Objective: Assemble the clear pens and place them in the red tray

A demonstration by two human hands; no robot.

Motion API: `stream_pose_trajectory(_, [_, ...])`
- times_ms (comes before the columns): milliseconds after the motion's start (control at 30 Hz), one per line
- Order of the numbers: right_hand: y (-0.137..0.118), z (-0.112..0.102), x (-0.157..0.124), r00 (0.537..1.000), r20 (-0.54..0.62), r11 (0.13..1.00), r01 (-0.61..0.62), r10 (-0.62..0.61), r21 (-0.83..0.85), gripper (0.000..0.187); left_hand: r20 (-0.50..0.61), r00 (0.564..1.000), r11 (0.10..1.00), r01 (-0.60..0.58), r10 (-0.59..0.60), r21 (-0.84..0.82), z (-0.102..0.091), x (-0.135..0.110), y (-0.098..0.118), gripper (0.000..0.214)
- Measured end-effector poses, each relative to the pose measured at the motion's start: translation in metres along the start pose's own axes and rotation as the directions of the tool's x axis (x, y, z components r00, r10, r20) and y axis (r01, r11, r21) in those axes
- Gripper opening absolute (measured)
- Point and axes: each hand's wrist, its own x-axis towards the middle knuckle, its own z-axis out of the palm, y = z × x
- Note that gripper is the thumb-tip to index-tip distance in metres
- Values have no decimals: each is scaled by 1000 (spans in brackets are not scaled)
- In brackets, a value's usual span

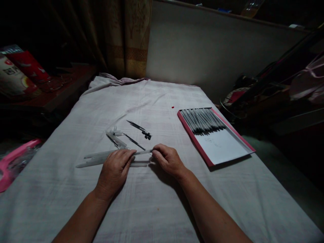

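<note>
1. Head view: left hand [115,170] and right hand [168,160] pinch the pen [143,152] between them, near the middle of the cloth [141,216].
2. Barrels [91,163] lie by the left hand, toward the cloth's left edge.
3. Box [225,150] with pens [201,119] lies near the cloth's right edge.

No legible text; the packet [19,81] seemingly bears a code [10,70].
</note>
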Motion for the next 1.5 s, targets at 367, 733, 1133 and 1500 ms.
stream_pose_trajectory(367, [4,0,-2,999,-1,998,42,-42,-46,13,-3,1000,1000,-14,14,5,1,0,1,23])
stream_pose_trajectory(733, [4,-1,-2,998,6,997,56,-56,-52,13,9,1000,1000,-8,8,3,1,0,2,23])
stream_pose_trajectory(1133, [2,-3,-1,996,21,992,85,-83,-89,15,16,1000,1000,11,-11,-12,3,-2,0,24])
stream_pose_trajectory(1500, [3,-3,-1,995,36,989,92,-89,-113,20,33,999,1000,4,-3,-9,3,-2,1,25])
